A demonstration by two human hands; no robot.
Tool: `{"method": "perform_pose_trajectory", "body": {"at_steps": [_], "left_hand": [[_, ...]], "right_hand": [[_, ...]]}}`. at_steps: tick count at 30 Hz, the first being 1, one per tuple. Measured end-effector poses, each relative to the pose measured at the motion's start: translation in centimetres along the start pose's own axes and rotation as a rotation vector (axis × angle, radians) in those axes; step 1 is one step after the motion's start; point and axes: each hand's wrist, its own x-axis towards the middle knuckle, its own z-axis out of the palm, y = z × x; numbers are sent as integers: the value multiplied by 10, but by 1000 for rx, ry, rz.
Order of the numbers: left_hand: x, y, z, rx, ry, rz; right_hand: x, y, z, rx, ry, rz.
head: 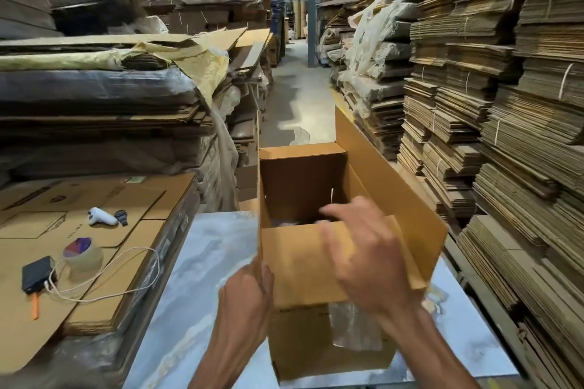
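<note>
Brown corrugated cardboard box stands upright on the pale marbled bench, top open. Left hand pinches the near-left corner edge, fingers curled round it. Right hand over the near flap, fingers loosely spread, blurred, gripping nothing. Step, likely: closing flaps. Next: press the near flap down, then fold the tall right flap.

brown cardboard box, upright on table, top flaps open
</note>
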Motion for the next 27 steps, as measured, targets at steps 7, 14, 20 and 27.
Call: {"method": "perform_pose_trajectory", "body": {"at_steps": [7,14,20,27], "left_hand": [[-28,12,15,-118,-261,124],[-1,-7,-21,-246,-192,225],[23,-2,-35,-161,-1,380],[60,22,-80,-83,294,573]], "right_hand": [[42,-24,38,211,-658,414],[66,35,-54,133,-988,218],[67,78,-78,-774,-653,379],[56,26,-20,-501,-591,144]]}}
